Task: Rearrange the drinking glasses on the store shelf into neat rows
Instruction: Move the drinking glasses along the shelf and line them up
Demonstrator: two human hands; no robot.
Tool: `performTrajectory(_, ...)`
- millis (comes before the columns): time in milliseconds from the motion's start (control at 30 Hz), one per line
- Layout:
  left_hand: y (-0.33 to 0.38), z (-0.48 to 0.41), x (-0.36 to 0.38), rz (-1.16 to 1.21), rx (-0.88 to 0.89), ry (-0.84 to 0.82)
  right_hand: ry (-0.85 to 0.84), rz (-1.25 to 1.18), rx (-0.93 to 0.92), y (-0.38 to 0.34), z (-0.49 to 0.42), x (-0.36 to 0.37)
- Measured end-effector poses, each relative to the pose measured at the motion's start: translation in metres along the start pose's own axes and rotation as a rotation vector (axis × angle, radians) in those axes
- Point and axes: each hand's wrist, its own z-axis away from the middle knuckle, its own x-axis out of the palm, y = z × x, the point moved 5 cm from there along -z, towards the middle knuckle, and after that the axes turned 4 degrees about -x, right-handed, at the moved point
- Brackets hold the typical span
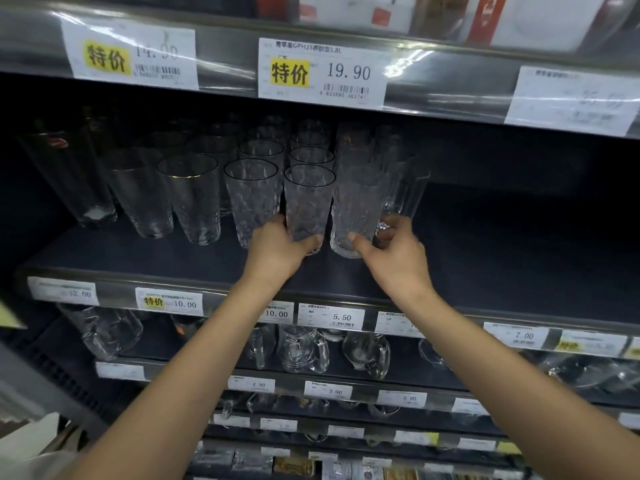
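Note:
Several clear drinking glasses stand in rows on the dark shelf (138,258). My left hand (277,251) grips the base of a textured, dark-rimmed glass (308,199) at the front of a row. My right hand (391,251) holds the base of a taller stack of textured glasses (353,195), thumb on its near side. A ribbed glass (407,188) stands just right of that stack, behind my right fingers. To the left are another textured glass (251,195) and a gold-rimmed glass (194,195).
The shelf's right half (519,244) is bare dark surface. A price-tag rail (322,72) of the shelf above hangs low overhead. Lower shelves hold glass mugs (304,348) behind further price tags. Taller plain glasses (69,178) stand at the far left.

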Motion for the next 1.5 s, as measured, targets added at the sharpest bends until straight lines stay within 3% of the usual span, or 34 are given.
performTrajectory(133,-0.007,0.012,-0.026,-0.074,-0.052,0.094,0.097,-0.034,-0.212,-0.04,0.022,-0.015)
performTrajectory(333,-0.027,0.019,-0.089,-0.041,-0.102,0.277,-0.076,-0.062,-0.264,-0.089,0.044,0.028)
performTrajectory(800,-0.05,-0.019,-0.073,0.048,0.087,-0.116,0.077,0.124,0.095,-0.071,0.039,0.08)
performTrajectory(1500,-0.06,-0.034,-0.067,0.021,0.197,-0.064,0.193,0.255,0.136,-0.067,0.036,0.089)
